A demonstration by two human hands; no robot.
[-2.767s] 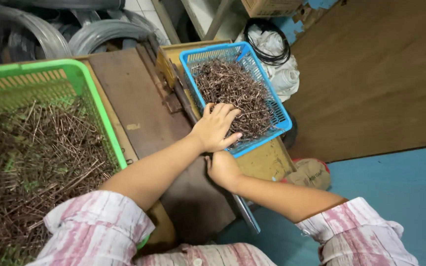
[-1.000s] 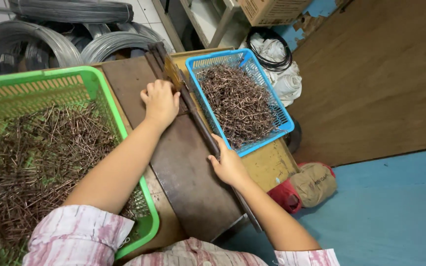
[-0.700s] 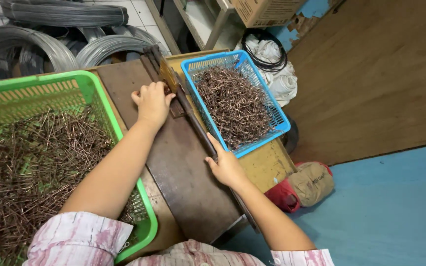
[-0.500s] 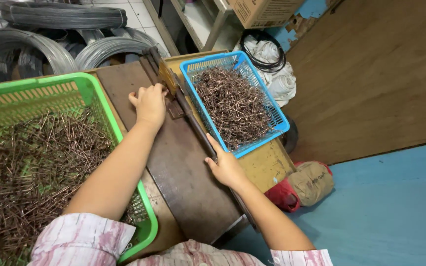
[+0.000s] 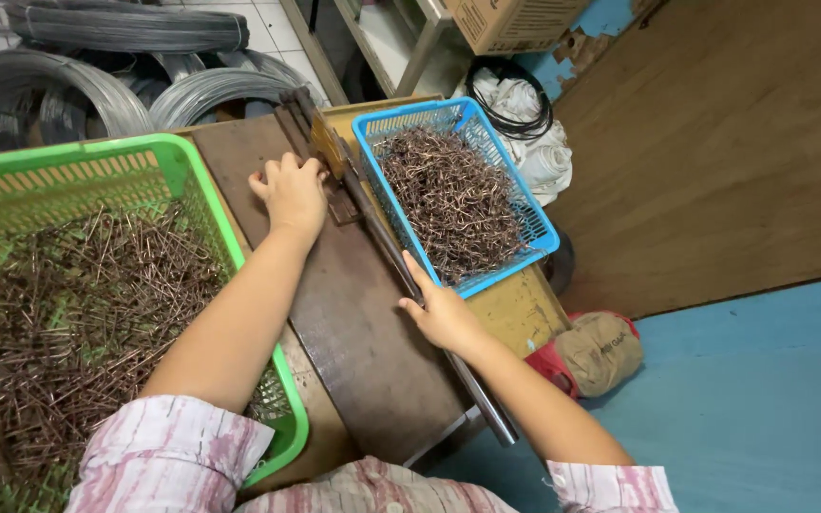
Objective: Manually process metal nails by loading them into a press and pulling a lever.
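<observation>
Lever bar [image 5: 401,275], end under right hand [image 5: 441,315]

I'm in a metal workshop: coils of steel wire [image 5: 97,66] lie behind my bench, and baskets (green [image 5: 173,161], blue [image 5: 539,228]) hold cut wire pieces.

Green basket [image 5: 168,157] of brown rods [image 5: 68,323], blue basket [image 5: 525,204], dark brown tabletop [image 5: 363,351], pink-striped white sleeves [image 5: 168,465], blue floor [image 5: 762,408].

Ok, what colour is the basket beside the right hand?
Blue basket, holding bent brown wire pieces; the head view shows it, just beyond the right hand.
</observation>
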